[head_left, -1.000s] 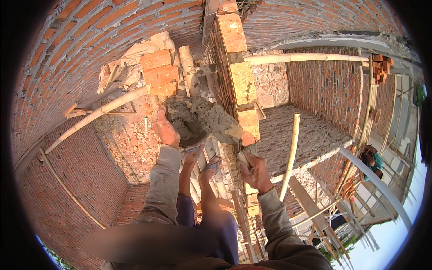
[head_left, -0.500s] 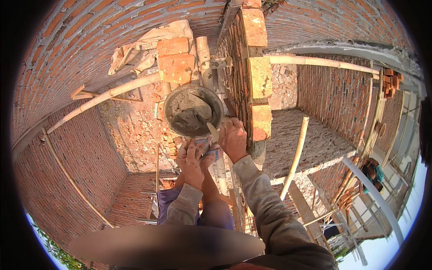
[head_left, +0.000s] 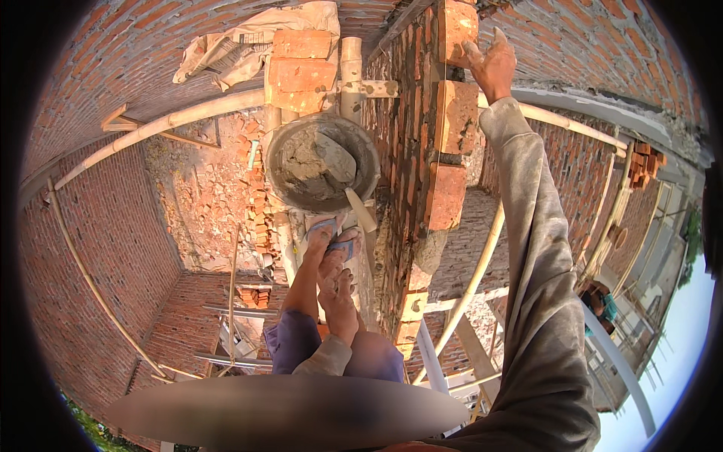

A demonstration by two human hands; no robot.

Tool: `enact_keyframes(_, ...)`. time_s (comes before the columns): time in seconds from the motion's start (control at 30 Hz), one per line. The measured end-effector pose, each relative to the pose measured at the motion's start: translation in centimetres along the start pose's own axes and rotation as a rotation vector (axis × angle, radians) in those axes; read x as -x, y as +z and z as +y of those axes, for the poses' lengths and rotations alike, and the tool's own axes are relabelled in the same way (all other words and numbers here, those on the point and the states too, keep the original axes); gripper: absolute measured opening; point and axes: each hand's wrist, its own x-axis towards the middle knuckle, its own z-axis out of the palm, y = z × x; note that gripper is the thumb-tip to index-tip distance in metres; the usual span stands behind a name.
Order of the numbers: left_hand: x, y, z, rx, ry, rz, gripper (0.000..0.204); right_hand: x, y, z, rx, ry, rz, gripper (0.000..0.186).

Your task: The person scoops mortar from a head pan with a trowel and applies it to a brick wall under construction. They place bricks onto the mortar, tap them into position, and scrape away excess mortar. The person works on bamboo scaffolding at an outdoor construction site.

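Observation:
Far out along the wall top, my right hand (head_left: 495, 66) has its fingers apart, with the thumb at the side of the farthest orange brick (head_left: 458, 32). A middle brick (head_left: 456, 117) and a nearer brick (head_left: 446, 196) continue that row. My left hand (head_left: 339, 310) is low in front of my legs, fingers loosely extended, with nothing seen in it. Between my feet and the stacked bricks (head_left: 303, 73) stands a round bucket (head_left: 280, 188) of grey mortar (head_left: 297, 164). A trowel (head_left: 336, 160) rests in it, its pale handle (head_left: 361, 211) leaning over the near rim.
Bamboo poles (head_left: 169, 135) cross at left, with another pole (head_left: 482, 264) at right. A crumpled sack (head_left: 252, 41) lies beyond the stacked bricks. Rubble (head_left: 203, 188) covers ground far below. Another person (head_left: 600, 305) is at far right. My sandaled feet (head_left: 331, 237) are beside the wall.
My right hand has left the trowel handle area and reached far forward to the bricks on the wall. My left hand has dropped back towards my knees. The view has shifted slightly.

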Motion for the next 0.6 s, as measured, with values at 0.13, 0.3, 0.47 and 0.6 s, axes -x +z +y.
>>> enact_keyframes(0.13, -0.7, -0.4, -0.3, -0.243, 0.053, -0.099, 0.027, -3.9, 1.3, 0.8, -0.014, 0.007, -0.277, 0.086)
enact_keyframes(0.3, -1.6, -0.1, -0.2, -0.103, 0.055, -0.065, 0.031, -4.9, 1.1, 0.1, -0.078, 0.098, -0.46, 0.066)
enact_keyframes(0.47, -1.3, 2.1, 1.5, -0.206, 0.016, -0.123, 0.033, -5.0, 1.8, 0.4, -0.01, 0.02, -0.476, 0.063)
enact_keyframes(0.6, -0.9, 3.7, 3.5, -0.137, -0.005, -0.169, 0.038, -4.0, -0.1, -0.4, -0.128, 0.216, -0.448, 0.06)
